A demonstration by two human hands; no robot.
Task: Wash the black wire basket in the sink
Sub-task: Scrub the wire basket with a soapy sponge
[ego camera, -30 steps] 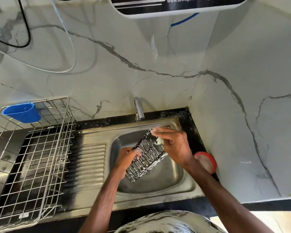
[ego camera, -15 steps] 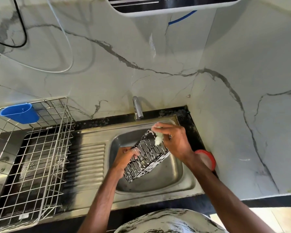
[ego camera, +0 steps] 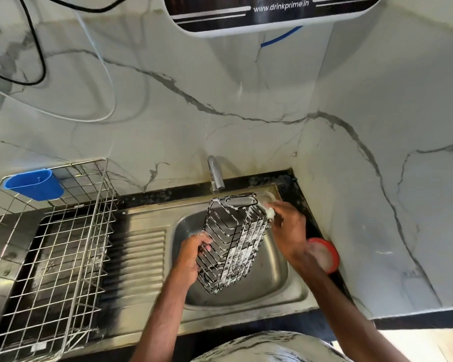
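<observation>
The black wire basket (ego camera: 232,242), streaked with white suds, is held tilted on end over the steel sink (ego camera: 296,291). My left hand (ego camera: 192,253) grips its lower left side, fingers curled through the wires. My right hand (ego camera: 288,231) pinches a small soapy scrub pad (ego camera: 270,212) against the basket's upper right corner, near its handle slot. The tap (ego camera: 215,173) stands just behind the basket; no water stream shows.
A steel wire dish rack (ego camera: 63,244) with a blue plastic cup (ego camera: 34,184) stands on the drainboard at left. A round red-rimmed soap tub (ego camera: 324,253) sits on the black counter right of the sink. Marble walls close the back and right.
The basket has been turned more upright, its handle end raised toward the tap. My right hand with the pad moved to the upper right corner.
</observation>
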